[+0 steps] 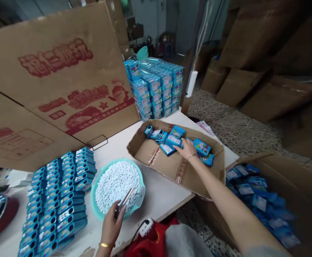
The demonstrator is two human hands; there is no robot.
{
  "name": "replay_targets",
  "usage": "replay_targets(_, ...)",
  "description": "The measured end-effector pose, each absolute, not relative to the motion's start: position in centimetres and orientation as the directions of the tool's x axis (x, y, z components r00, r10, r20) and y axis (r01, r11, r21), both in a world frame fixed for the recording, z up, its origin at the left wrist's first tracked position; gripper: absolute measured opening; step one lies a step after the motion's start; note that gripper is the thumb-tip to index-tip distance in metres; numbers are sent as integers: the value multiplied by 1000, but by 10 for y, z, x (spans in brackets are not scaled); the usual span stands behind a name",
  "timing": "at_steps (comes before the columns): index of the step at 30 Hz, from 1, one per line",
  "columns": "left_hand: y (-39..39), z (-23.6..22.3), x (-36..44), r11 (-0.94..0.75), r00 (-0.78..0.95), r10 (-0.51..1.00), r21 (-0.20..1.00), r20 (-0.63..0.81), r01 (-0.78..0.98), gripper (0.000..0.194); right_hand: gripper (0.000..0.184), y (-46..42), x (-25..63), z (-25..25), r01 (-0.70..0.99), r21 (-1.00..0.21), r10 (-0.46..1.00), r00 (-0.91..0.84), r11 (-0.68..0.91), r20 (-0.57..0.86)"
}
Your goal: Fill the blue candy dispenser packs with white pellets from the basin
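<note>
My left hand (113, 219) is closed around a narrow, shiny metal scoop (127, 196), held over a turquoise basin (94, 192) full of small white pellets (115, 178). The scoop's exact shape is hard to make out. Inside a shallow cardboard tray (169, 175), my right hand (187, 149) grips the near end of a small blue box (174, 140). Other blue boxes lie loosely around it, among them one by my knuckles (202, 147). Left of the basin, blue boxes (70, 210) stand in rows, many with a dark round hole facing up.
A big printed carton (65, 82) stands along the back left. Stacked blue boxes (156, 89) rise behind the tray. At lower right, an open carton (306, 200) holds more blue boxes (260, 203). A white power strip (147, 228) sits at the table's front edge.
</note>
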State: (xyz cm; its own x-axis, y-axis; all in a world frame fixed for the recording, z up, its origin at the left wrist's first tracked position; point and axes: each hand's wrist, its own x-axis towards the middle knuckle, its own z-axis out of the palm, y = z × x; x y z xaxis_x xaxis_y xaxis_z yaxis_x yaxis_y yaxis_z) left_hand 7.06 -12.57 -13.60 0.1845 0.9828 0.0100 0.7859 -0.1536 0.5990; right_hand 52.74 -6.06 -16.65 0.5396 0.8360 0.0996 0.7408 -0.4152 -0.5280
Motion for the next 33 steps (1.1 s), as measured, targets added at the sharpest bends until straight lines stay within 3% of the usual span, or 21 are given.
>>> replay_targets(3,-138,-133,83,-76,117,993,601,-30,796,52,80,-6,537,-189,817,-345,882,465,-462,-81)
replay_targets(7,-148,-129,84,-8,71,994,607,-79,794,47,67,12,519,-212,835,-312,891,438,-453,-120)
replay_targets(9,-150,-130,81,11,55,994,609,-90,793,45,63,7,515,-214,856,-393,938,341,-336,-59)
replay_targets(11,-148,-132,78,21,58,992,609,-111,793,42,59,-3,514,-207,806,-575,977,205,-137,54)
replay_targets(13,-140,-134,76,9,94,986,604,-140,797,38,56,-18,507,-190,642,-765,971,144,56,191)
replay_targets(15,-129,-133,74,-31,154,976,594,-157,804,34,53,-37,487,-166,436,-891,952,198,127,233)
replay_targets(17,-116,-129,68,-99,236,957,580,-166,809,32,52,-60,455,-142,201,-977,943,306,74,134)
replay_targets(19,-106,-123,53,-157,302,937,560,-176,814,30,54,-83,419,-124,-87,-996,932,356,-37,-65)
replay_targets(21,-102,-115,31,-172,317,926,519,-206,837,31,54,-104,385,-117,-339,-926,911,307,-165,-275)
replay_targets(23,-105,-106,5,-161,303,919,460,-253,873,26,50,-119,360,-122,-479,-831,880,214,-284,-424)
replay_targets(28,-140,-93,-25,-124,241,900,317,-363,940,15,50,-116,324,-157,-490,-738,835,37,-464,-550)
replay_targets(33,-156,-119,12,75,17,888,182,-459,980,19,64,-89,294,-190,-237,-864,888,17,-443,-460)
